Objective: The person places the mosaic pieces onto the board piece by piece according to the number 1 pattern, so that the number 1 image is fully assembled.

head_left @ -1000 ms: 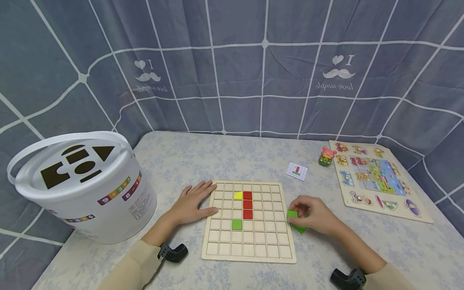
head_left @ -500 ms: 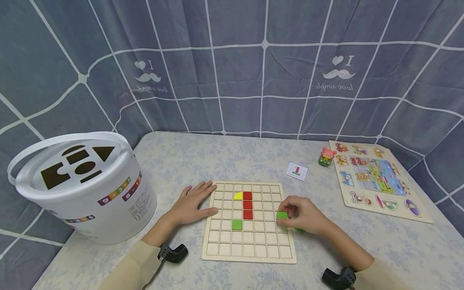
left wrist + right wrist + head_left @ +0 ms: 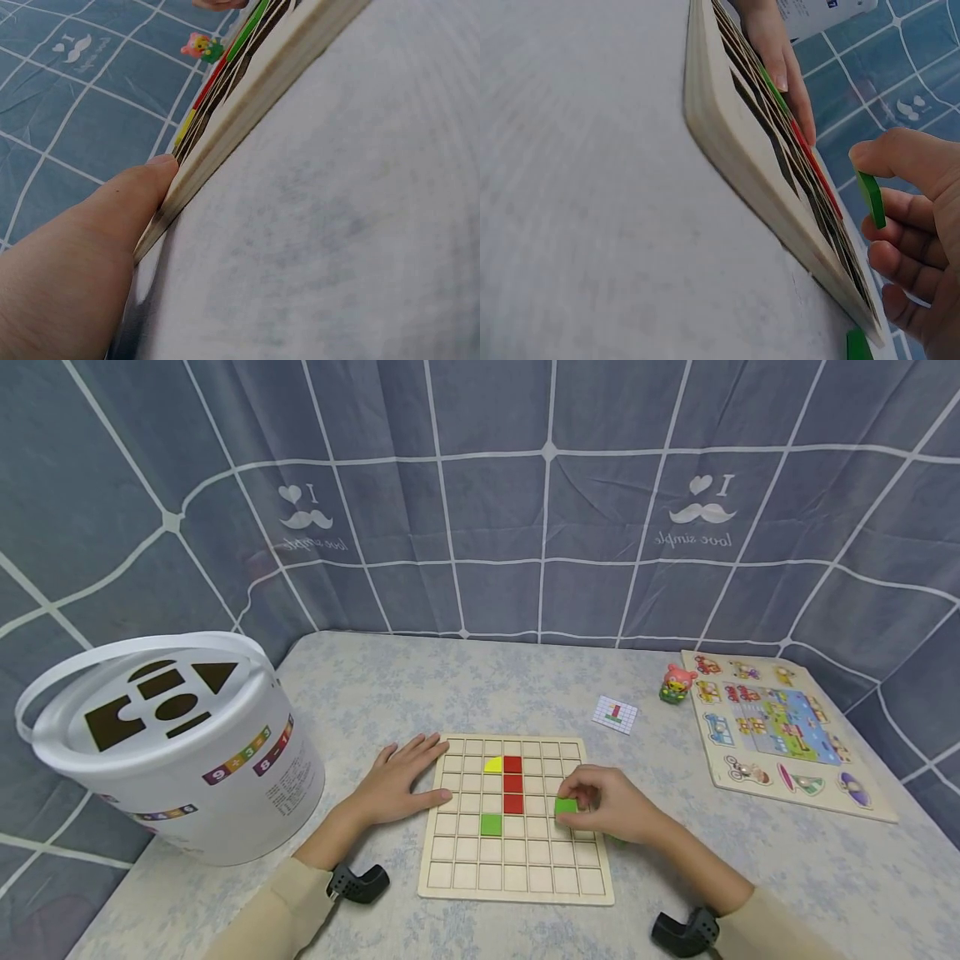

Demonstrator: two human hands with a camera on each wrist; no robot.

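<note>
My right hand (image 3: 611,804) pinches a green square tile (image 3: 871,199) between thumb and fingers, held above the right part of a wooden grid board (image 3: 465,878). On the board lie several red square tiles (image 3: 513,782) in a column, a yellow quarter-round tile (image 3: 493,765) beside the top one, and another green tile (image 3: 491,825) lower left of the red ones. My left hand (image 3: 397,783) rests at the board's left edge with fingers spread and thumb on the rim. Mostly hidden under the right hand in the head view, a loose green piece (image 3: 859,345) lies off the board's right edge.
A large white bucket (image 3: 247,793) with shaped holes in its lid stands at left. Behind the board to the right lie a small pattern card (image 3: 615,714), a pink-and-green figurine (image 3: 677,683) and a wooden picture puzzle (image 3: 787,727). A blue checked curtain (image 3: 495,502) hangs behind the table.
My right hand has carried the green tile leftward from beside the board to over its right columns. The left hand has stayed in place.
</note>
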